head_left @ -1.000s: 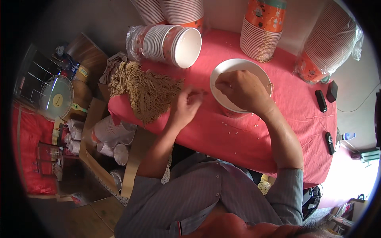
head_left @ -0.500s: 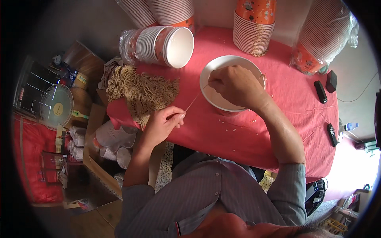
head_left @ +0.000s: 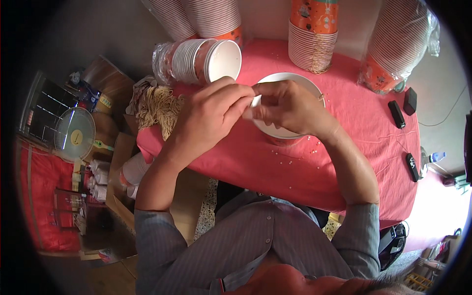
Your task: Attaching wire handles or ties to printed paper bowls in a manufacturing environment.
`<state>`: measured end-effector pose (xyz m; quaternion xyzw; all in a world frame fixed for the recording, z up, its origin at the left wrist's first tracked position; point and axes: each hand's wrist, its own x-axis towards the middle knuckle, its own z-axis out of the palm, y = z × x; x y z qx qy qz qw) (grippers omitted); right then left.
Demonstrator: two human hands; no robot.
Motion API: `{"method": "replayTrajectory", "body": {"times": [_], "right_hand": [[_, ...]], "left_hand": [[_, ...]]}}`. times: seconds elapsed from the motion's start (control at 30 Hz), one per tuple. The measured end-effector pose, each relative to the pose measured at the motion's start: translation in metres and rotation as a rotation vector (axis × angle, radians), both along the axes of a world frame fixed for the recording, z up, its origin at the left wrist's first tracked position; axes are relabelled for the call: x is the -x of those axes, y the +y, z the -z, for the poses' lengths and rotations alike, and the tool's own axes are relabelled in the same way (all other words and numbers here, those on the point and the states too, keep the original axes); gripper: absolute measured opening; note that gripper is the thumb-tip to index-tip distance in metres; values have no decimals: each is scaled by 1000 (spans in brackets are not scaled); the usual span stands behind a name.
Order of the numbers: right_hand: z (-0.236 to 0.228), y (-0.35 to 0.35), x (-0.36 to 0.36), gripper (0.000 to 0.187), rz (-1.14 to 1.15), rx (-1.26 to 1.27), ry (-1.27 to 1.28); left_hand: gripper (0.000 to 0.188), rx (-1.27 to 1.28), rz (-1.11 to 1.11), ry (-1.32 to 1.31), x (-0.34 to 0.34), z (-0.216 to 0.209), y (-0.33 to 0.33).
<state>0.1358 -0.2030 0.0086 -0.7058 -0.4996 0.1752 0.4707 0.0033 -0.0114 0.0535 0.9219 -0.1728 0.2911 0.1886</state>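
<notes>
My left hand [head_left: 209, 113] and my right hand [head_left: 290, 108] meet at the fingertips above the left rim of a white-lined paper bucket [head_left: 281, 76]. Both hands are closed in a pinch. The thin string stretched between them a moment ago is now covered by the fingers. A small white patch shows between the fingertips; whether it is a held piece or the bucket's rim I cannot tell. Left of my left hand lies a bundle of tan strings [head_left: 160, 113], partly hidden behind that hand and forearm. Small white beads [head_left: 290, 162] are scattered on the red cloth by the bucket.
The red-clothed table [head_left: 364, 162] carries a bucket stack on its side [head_left: 187, 61], an upright stack with strings hanging on it [head_left: 312, 46] and a plastic-wrapped stack [head_left: 398, 49]. Small black devices [head_left: 396, 114] lie at the right edge. A cardboard box [head_left: 118, 196] stands lower left.
My left hand has moved up and right to meet my right hand, covering part of the string bundle. The string no longer shows. My right hand stays over the bucket.
</notes>
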Motion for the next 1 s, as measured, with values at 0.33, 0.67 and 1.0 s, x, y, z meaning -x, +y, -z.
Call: {"method": "replayTrajectory", "body": {"times": [0.33,0.67,1.0], "right_hand": [[2,3,-20,22,39,-195,372],[-2,-8,-41,34,327,-122,391],[-6,-10,-43,25,350,-163,307]], "left_hand": [[31,984,80,470,-21,49,-11],[18,1008,7,548,-33,61,4],[21,504,-117,513,-46,49,0]]}}
